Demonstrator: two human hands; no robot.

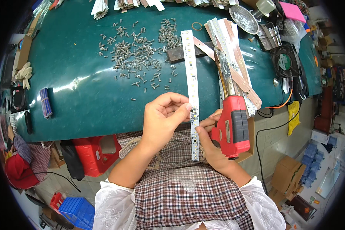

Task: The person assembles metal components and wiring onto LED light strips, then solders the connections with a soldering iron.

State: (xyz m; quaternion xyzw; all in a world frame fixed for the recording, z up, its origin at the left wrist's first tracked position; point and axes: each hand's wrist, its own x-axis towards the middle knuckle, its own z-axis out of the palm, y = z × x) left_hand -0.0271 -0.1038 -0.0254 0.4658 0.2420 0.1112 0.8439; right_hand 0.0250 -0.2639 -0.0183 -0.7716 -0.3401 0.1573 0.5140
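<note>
A long white LED circuit board (188,61), lined with small yellow LEDs and dark components, stands lengthwise in front of me. My left hand (163,119) pinches its left edge near the middle, thumb beside a cluster of components. Lower down, my right hand (214,147) grips the board's right edge with thumb and fingers. A red and black soldering gun (229,126) overlaps the right hand, its metal barrel (224,73) pointing away from me. Whether the right hand also bears the gun is hidden. A dark bar (176,55) lies behind the board.
Many small metal parts (128,51) are scattered over the green table (84,107). Stacked circuit strips (237,50) lie at right, near a metal dish (244,19) and a black fan (285,61). A blue-purple wire bundle (46,103) lies left. Cables hang off the right edge.
</note>
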